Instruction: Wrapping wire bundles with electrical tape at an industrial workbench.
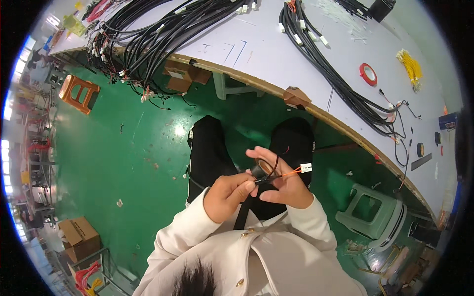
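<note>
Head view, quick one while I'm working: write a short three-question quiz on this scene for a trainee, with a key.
1. True or false: the red tape roll lies on the white tabletop.
2. Multiple choice: what colour is the connector on the orange wires? A) black; B) white; C) yellow.
3. Short answer: which of the person's hands pinches the black-sheathed cable between thumb and fingers?

Key: 1. True. 2. B. 3. The left hand.
</note>
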A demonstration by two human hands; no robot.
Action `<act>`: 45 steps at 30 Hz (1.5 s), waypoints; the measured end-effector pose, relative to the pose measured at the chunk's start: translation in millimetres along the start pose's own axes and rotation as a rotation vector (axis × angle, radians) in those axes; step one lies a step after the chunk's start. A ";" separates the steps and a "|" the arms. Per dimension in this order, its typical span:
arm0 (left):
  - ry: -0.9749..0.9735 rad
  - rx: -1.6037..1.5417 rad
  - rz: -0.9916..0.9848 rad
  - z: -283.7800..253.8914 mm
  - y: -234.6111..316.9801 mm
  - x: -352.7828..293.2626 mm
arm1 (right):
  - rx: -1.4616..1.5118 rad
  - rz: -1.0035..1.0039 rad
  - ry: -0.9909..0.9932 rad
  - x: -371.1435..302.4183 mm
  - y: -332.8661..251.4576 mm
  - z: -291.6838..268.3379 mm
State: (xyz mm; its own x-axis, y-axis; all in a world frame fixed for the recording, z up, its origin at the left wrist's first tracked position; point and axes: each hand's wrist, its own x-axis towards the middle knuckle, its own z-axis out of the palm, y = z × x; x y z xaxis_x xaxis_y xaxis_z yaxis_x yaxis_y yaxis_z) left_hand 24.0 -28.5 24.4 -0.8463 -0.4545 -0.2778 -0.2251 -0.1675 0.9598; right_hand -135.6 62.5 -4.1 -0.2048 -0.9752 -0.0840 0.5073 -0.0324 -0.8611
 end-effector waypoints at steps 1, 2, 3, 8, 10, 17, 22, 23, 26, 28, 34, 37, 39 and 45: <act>-0.031 -0.077 -0.026 -0.4 0.0 -0.7 | 0.020 0.001 -0.139 3.7 -1.8 -0.2; -0.030 -0.074 -0.026 -0.9 1.5 -1.4 | 0.022 -0.002 -0.140 5.3 -0.9 -4.7; -0.048 -0.093 -0.017 -1.4 3.6 -2.2 | -0.055 0.010 -0.228 5.7 1.7 -13.3; 0.141 0.267 0.172 9.8 3.0 -3.1 | -0.223 0.114 -0.190 -9.0 -1.4 -16.8; 0.321 0.631 0.323 9.5 -4.8 -1.7 | -0.201 0.125 -0.120 -14.3 -6.2 -9.0; 0.262 0.941 0.456 5.9 5.1 4.1 | 0.576 0.421 0.139 -32.4 -16.6 7.6; 0.253 0.594 0.434 7.1 -7.8 2.6 | 0.632 0.062 -0.086 -36.4 -11.8 -2.1; 0.253 0.595 0.436 7.5 -5.2 2.7 | 0.349 0.026 -0.213 -40.1 1.1 -14.6; 0.201 0.254 0.203 8.5 5.2 0.6 | -0.352 0.014 -0.143 -41.1 12.8 -18.8; 0.060 0.086 0.043 6.1 7.4 -1.5 | -0.236 -0.092 0.030 -30.8 25.1 -14.8; -0.101 -0.021 -0.041 -1.9 12.8 -2.4 | 0.058 -0.014 -0.182 -0.3 -9.9 -8.6; -0.135 -0.053 -0.026 -0.8 5.5 -0.4 | -0.191 -0.140 -0.293 4.8 -20.1 -19.6; -0.112 -0.071 0.005 3.0 3.1 -2.2 | -0.495 -0.237 -0.338 5.4 -20.6 -21.3; 0.288 0.536 0.414 13.2 3.5 1.2 | -0.390 0.006 -0.086 -22.2 0.6 -13.4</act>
State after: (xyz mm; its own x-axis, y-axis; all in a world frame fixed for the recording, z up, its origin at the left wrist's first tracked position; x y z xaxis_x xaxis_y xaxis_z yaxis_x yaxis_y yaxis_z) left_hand 15.8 -18.2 28.0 -0.7695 -0.6120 0.1826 -0.1823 0.4844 0.8557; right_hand -142.0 87.1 -9.5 -0.1231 -0.9905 -0.0619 0.1488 0.0432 -0.9879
